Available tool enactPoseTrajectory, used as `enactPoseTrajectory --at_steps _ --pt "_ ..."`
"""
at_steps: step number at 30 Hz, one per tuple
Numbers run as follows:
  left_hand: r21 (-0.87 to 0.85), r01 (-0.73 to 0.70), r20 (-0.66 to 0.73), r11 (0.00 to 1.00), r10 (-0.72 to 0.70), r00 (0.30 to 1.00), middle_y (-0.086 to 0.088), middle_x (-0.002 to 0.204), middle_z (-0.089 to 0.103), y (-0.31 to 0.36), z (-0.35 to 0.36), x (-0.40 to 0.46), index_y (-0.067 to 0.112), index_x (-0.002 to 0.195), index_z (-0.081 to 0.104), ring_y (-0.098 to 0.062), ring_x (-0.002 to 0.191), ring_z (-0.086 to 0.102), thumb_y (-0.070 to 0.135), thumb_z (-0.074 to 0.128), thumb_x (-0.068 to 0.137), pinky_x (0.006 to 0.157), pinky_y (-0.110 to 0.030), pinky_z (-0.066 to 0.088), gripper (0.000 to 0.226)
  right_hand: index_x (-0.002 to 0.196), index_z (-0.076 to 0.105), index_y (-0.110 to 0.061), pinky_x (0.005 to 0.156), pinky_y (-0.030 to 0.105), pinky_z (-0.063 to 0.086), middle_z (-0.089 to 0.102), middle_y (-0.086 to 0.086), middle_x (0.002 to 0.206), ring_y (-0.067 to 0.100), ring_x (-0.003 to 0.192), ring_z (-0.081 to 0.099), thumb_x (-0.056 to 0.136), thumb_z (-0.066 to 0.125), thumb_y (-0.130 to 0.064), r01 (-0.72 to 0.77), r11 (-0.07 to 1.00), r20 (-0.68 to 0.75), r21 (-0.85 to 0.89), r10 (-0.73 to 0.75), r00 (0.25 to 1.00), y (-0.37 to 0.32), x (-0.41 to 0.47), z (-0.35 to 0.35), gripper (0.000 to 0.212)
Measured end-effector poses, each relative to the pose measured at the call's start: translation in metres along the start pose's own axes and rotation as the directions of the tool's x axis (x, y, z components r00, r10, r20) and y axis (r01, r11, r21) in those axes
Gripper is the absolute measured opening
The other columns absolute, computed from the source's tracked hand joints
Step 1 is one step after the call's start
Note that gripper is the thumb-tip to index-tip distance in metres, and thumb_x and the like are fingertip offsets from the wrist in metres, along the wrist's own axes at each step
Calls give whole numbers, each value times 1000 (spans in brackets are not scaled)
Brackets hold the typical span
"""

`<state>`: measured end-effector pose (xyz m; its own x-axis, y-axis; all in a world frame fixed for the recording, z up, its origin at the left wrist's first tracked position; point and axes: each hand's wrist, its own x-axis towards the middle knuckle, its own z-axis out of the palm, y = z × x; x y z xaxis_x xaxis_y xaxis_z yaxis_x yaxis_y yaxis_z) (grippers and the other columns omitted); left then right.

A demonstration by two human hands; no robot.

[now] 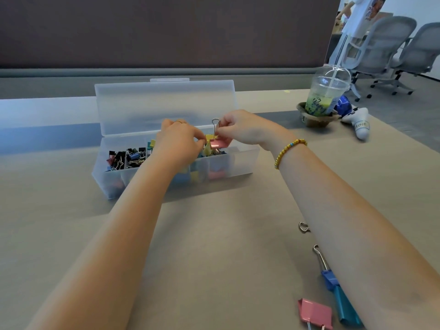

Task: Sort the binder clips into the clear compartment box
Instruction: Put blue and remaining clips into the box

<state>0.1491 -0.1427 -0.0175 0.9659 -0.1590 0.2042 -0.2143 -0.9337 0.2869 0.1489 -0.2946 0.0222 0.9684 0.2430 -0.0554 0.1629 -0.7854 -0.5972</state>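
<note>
Head view
Box: the clear compartment box is frosted, thin-walled plastic with rounded corners; its hinged lid stands open at the back.
Contents: left compartments hold small black clips; the middle ones hold blue, yellow and pink clips, seen blurred through the wall.
Right hand: fingers curled, pinching the wire handle of a pink binder clip above the box's middle.
Left hand: fingertips pressed together at the same clip; what exactly they hold, I cannot tell.
Table: matte beige, smooth.
Loose clips: a pink clip, blue clip and teal clip lie near the right forearm.
Far right: a domed plastic cup stands well apart from the box.
</note>
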Motion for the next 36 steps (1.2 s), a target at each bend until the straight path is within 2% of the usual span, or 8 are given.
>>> enactPoseTrajectory --at_steps 3,6,11,15,24,29,31,36 --pt "-83 5 -32 997 -8 999 -8 122 56 -1 -5 0 26 104 68 -28 125 35 31 46 93 99 -34 28 24 86 61 -12 77 28 44 64 6 90 15 81 56 95 52 -17 -43 999 57 -17 44 997 -2 -1 5 13" --pt "-123 24 -32 992 -28 999 -8 120 59 -3 -13 -2 23 104 67 -29 122 38 28 46 93 95 -32 30 24 79 60 -9 59 26 40 59 8 81 19 75 52 91 53 -12 -98 977 56 -190 111 992 -1 6 11 15" --pt "-179 29 -21 983 -34 999 -7 123 60 -4 -24 -7 16 110 66 -25 116 48 24 46 95 99 -37 36 27 89 48 -13 52 27 36 55 4 81 21 74 54 91 58 -28 -132 944 -30 -302 129 991 -1 3 12 19" --pt "-171 11 16 985 -8 1000 -7 121 61 1 -24 -8 20 107 68 -26 116 47 25 45 95 93 -34 38 26 66 47 -12 45 25 33 50 5 62 26 66 54 88 60 -15 -164 918 -94 -360 140 986 0 8 20 26" --pt "-36 -68 155 997 73 985 -6 117 58 7 -5 -8 31 105 68 -28 121 38 26 42 94 94 -31 27 30 63 51 -10 53 23 39 53 7 63 23 58 51 90 53 -17 -218 953 -77 -210 206 976 -2 5 19 27" --pt "-35 -65 144 997 69 987 -5 121 57 6 -3 -8 31 102 68 -27 124 35 28 46 92 98 -33 28 25 101 64 -2 80 41 56 67 17 98 29 88 65 89 42 -5 -204 967 -120 -152 187 975 0 2 14 25" --pt "-44 -65 133 997 70 989 -5 123 55 7 -4 -8 32 102 67 -26 125 34 33 51 91 98 -33 28 19 105 64 -1 83 43 56 67 18 102 27 85 63 90 43 -5 -194 966 -126 -171 174 977 0 0 10 26" --pt "-32 -24 105 999 27 994 -8 121 50 14 -9 -11 29 102 66 -28 123 31 38 55 89 96 -31 26 19 89 66 -8 63 27 46 61 10 83 22 75 52 92 58 -21 -133 969 33 -209 143 989 -3 -6 9 16"
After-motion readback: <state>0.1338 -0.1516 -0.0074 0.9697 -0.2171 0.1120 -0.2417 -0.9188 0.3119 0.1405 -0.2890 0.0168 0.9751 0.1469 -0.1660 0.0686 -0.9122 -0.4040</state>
